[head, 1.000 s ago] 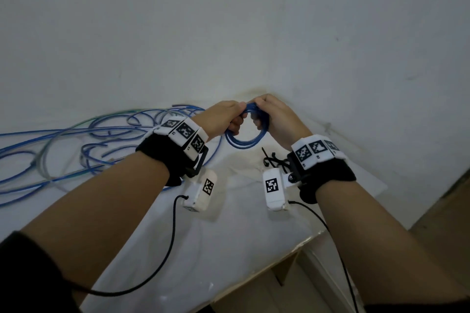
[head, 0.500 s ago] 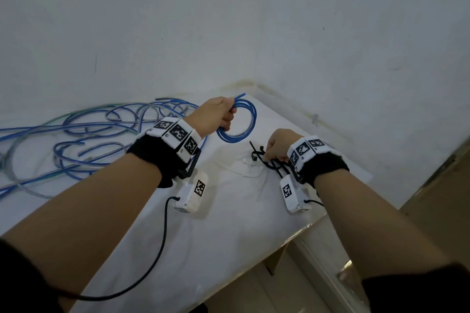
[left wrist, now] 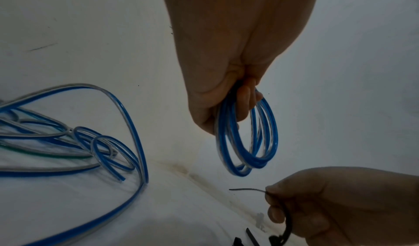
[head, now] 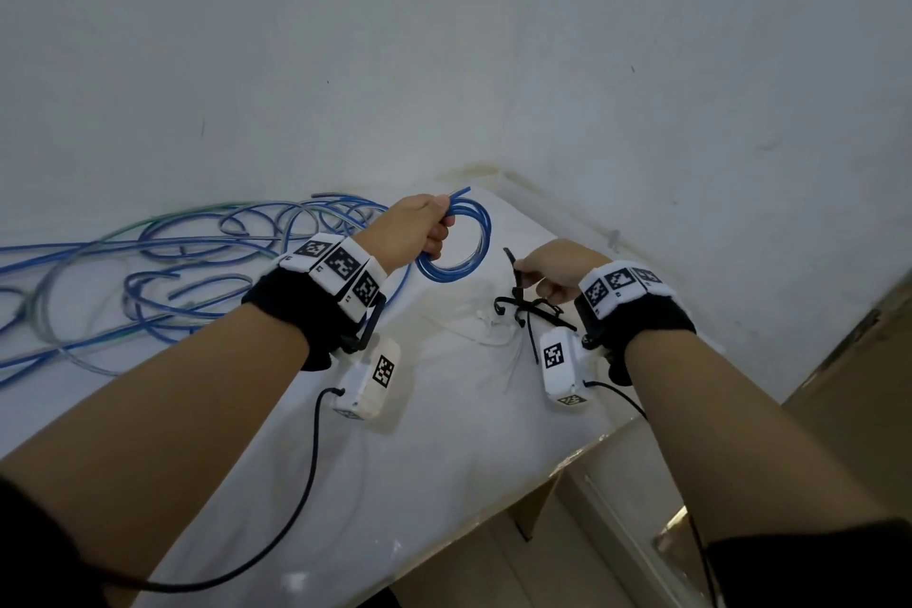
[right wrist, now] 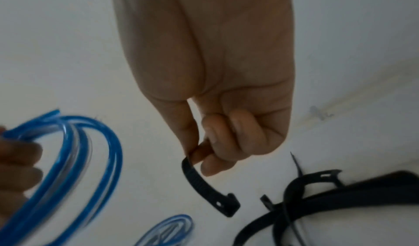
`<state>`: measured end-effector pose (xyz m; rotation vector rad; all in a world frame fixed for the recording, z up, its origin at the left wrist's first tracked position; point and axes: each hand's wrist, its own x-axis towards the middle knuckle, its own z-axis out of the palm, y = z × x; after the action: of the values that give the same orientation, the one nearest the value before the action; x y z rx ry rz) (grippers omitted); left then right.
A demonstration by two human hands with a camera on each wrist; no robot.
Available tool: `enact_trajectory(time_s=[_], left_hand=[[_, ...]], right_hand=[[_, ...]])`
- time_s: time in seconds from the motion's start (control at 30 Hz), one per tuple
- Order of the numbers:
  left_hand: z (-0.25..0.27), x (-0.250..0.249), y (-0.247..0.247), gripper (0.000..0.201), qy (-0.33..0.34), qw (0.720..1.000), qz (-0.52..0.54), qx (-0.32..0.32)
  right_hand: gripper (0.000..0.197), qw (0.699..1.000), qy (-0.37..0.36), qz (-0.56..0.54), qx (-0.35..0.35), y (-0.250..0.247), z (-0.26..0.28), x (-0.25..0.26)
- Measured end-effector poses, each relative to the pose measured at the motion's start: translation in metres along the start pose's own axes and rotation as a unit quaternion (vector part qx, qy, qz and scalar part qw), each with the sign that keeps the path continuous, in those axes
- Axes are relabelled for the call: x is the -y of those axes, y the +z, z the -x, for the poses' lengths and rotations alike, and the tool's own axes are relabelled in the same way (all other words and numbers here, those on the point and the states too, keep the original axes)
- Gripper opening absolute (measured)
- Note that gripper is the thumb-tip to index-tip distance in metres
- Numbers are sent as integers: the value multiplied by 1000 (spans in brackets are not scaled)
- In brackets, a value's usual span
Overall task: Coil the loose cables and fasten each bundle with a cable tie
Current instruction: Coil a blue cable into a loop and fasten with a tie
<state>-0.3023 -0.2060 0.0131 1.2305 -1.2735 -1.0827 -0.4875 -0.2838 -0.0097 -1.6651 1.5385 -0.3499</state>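
Note:
My left hand (head: 419, 225) grips a small coil of blue cable (head: 456, 244) and holds it upright above the white table (head: 444, 434); the same coil (left wrist: 247, 138) hangs from my curled fingers in the left wrist view. My right hand (head: 548, 269) pinches a black cable tie (head: 515, 274) between thumb and forefinger, just right of the coil. In the right wrist view this cable tie (right wrist: 204, 189) curves down from the pinch, its head end free. A small pile of black ties (head: 530, 309) lies under that hand.
A tangle of loose blue and clear cables (head: 163, 272) spreads over the table's left side. White walls meet in a corner behind the hands. The table's front edge (head: 567, 464) runs diagonally at lower right, with floor below it. Wrist camera leads hang from both arms.
My right hand let go of the coil, dropped to the tie pile and has lifted one black tie. My left hand keeps the coil and has raised it slightly.

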Motion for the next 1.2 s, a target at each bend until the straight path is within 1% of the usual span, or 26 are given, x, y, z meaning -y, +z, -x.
enact_trajectory(time_s=[0.03, 0.1, 0.2, 0.33, 0.43, 0.5, 0.57, 0.63, 0.7, 0.77, 0.9, 1.0, 1.2], left_hand=[[2, -1, -2, 35, 2, 1000, -1, -4], [5, -1, -5, 35, 0, 1000, -1, -10], [10, -2, -13, 35, -1, 1000, -4, -15], [17, -1, -28, 38, -15, 999, 8, -45], [24, -3, -44, 39, -28, 996, 19, -85], [31, -5, -58, 39, -26, 992, 16, -123], [39, -7, -73, 38, -12, 987, 9, -160], [50, -10, -89, 36, 4, 982, 9, -187], [61, -11, -102, 34, 8, 981, 5, -192], [72, -13, -111, 36, 2, 983, -2, -182], [93, -14, -143, 39, -13, 981, -3, -195], [108, -12, -164, 38, -29, 981, -35, -189], [135, -10, -203, 40, -47, 973, -96, -204]], right_hand=[[23, 998, 13, -63, 7, 0, 0, 1], [26, 983, 26, -178, 29, -1, 1, 1], [27, 954, 13, -293, 59, 4, 12, 9], [21, 919, -66, -382, 75, 23, 31, 34], [20, 889, -139, -428, 88, 40, 43, 60], [21, 867, -179, -453, 105, 53, 51, 77], [21, 860, -209, -446, 132, 68, 58, 93], [20, 874, -234, -398, 151, 85, 63, 107], [18, 889, -254, -346, 159, 105, 68, 120], [16, 891, -273, -326, 160, 122, 71, 131], [15, 875, -312, -332, 165, 158, 78, 155], [16, 859, -348, -336, 166, 179, 83, 172], [13, 849, -383, -310, 187, 218, 93, 195]])
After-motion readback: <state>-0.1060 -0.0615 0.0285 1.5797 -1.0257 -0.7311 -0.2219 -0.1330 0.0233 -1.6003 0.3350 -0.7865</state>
